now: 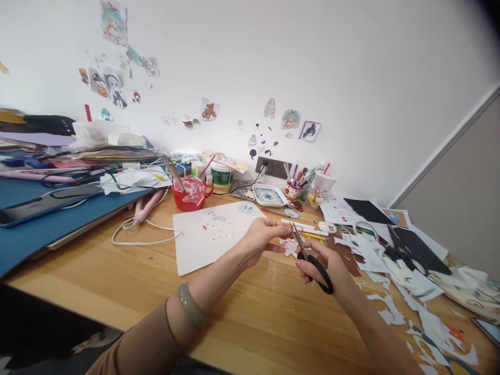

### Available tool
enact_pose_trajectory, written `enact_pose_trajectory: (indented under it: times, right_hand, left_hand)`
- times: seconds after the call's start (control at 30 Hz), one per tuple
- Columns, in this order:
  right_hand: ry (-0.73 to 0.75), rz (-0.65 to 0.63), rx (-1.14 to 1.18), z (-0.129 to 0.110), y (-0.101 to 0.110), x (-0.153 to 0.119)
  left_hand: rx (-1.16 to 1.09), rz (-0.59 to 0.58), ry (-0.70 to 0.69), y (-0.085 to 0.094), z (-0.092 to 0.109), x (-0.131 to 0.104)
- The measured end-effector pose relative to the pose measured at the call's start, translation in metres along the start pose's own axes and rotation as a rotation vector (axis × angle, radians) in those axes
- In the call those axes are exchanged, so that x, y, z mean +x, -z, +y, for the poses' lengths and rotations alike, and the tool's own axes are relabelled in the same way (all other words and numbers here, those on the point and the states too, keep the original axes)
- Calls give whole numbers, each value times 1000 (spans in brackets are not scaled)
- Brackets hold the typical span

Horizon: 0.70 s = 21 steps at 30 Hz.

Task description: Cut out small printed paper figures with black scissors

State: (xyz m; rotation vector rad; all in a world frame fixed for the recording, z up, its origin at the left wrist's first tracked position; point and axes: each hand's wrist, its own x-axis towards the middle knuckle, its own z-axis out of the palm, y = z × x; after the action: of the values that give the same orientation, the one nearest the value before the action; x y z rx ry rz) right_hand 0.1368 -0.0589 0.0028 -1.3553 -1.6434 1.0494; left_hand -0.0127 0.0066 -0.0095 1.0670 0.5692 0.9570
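Observation:
My right hand (322, 263) is wrapped round the black handles of a pair of scissors (321, 272), whose blades point up and to the left. Just left of the blades, my left hand (265, 239) has its thumb and fingers pinched at the blade tips; whatever it holds there is too small to make out. A small paper cut-out with red lines (289, 247) shows behind the hands on the wooden table (242, 323). Beyond my left forearm lies a white sheet (191, 250) bearing small coloured pieces.
Paper scraps (390, 312) litter the right side, near a second pair of black scissors (402, 247). At the back stand a red mug (189, 200), a square patterned dish (269, 195) and a pen cup (294, 191). A white cable (144, 243) curves at left.

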Motion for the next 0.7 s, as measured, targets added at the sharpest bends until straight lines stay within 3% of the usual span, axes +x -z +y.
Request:
enact_pose_trajectory:
  times: [0.7]
  right_hand:
    - [16,-38,0,-5,-1,-2]
  left_hand:
    - [34,5,-9,-2,0,-3]
